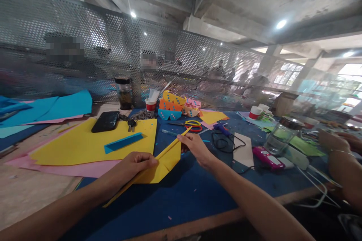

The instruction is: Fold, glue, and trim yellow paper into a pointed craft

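A folded yellow paper piece [165, 160] lies over the blue table cover [181, 192], long and narrow, running from near left to far right. My left hand [138, 162] pinches its middle fold, fingers closed on the paper. My right hand [195, 146] grips the far tip of the same paper between closed fingers. Beside it lies a large yellow sheet [85, 143] with a blue folded strip [123, 142] on top.
A black phone [105, 121] rests on the yellow sheet. Scissors [190, 124], a glue gun [222, 129] with cable, a glass jar [279, 133], a pink device [267, 157] and folded paper crafts [177, 107] lie beyond. Another person's arm [343, 158] is at right. A mesh screen [85, 52] backs the table.
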Available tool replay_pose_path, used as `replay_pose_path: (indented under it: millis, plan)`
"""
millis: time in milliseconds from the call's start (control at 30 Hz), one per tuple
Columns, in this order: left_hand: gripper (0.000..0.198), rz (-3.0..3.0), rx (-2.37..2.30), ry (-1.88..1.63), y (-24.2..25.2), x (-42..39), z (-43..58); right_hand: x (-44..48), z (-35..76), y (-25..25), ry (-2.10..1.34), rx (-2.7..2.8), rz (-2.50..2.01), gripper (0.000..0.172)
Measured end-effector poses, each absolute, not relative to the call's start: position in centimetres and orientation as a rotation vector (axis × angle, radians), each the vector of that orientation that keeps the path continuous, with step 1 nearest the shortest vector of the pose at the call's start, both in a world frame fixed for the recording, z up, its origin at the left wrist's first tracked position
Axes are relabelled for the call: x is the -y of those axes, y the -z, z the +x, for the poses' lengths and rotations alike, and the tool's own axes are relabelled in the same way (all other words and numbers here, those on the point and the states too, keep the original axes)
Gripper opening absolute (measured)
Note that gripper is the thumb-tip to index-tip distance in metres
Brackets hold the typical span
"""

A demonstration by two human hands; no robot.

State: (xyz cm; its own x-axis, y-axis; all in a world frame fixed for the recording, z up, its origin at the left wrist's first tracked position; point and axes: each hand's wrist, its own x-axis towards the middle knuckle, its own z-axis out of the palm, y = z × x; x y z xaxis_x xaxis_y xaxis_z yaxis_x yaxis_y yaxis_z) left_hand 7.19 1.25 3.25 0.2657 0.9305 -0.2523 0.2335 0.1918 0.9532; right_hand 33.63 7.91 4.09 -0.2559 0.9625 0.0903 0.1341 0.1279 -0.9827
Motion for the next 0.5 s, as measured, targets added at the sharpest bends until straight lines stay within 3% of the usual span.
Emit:
replay_pose_path:
  millis: [500]
  plan:
    - [0.077, 1.38, -1.259, -0.851, -2.3, -2.6, 6.6, -8.3, 33.7, -4.6, -1.25, 1.541, -1.128, 0.072]
